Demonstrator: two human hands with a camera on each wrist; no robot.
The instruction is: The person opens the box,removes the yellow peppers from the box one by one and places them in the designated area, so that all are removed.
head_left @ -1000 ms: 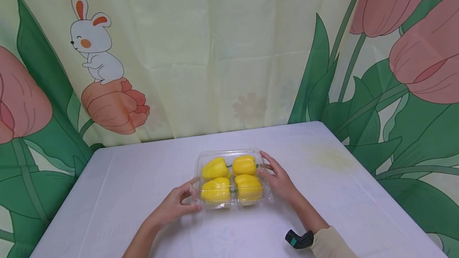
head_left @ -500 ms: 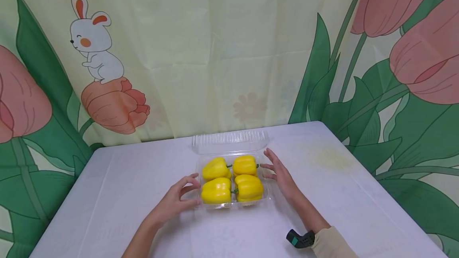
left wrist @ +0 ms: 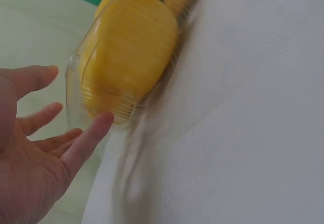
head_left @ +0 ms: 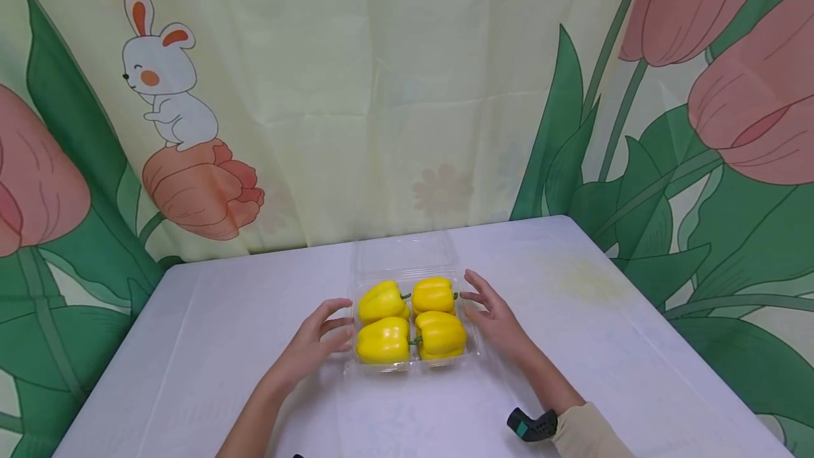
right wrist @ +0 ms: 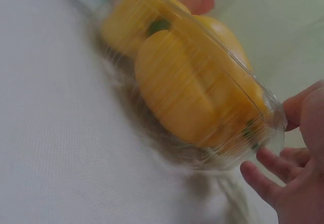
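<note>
Pink petals and broad green leaves of a printed tulip (head_left: 38, 175) fill the pale yellow fabric curtain (head_left: 331, 90) at its far left edge, well left of the clear plastic box. Nearer, but beyond the box's left side, the curtain shows a white cartoon rabbit (head_left: 162, 66) on an orange-pink bloom (head_left: 197, 189). Just beside the left wall of that ribbed, clear plastic box (head_left: 376, 368) is the left hand (head_left: 310, 346); its grip is loose, fingers spread and around nothing, and whether a fingertip touches the wall is hard to tell. The box rests on the white cloth-covered desk (head_left: 210, 345), its transparent hinged lid (head_left: 405, 255) laid back past its far edge. Inside are four glossy yellow bell peppers (head_left: 384, 341) with green stems, two in the box's left half and two in its right, one behind the other. At the box's right wall the right hand (head_left: 496, 318) has a similarly slack grip, fingers lightly bent; contact is unclear. Right of the box and nearer the viewer, a black wrist device (head_left: 532, 425) meets a beige sleeve (head_left: 588, 430). Farthest right of it, large pink tulips (head_left: 750, 97) cover the curtain.
</note>
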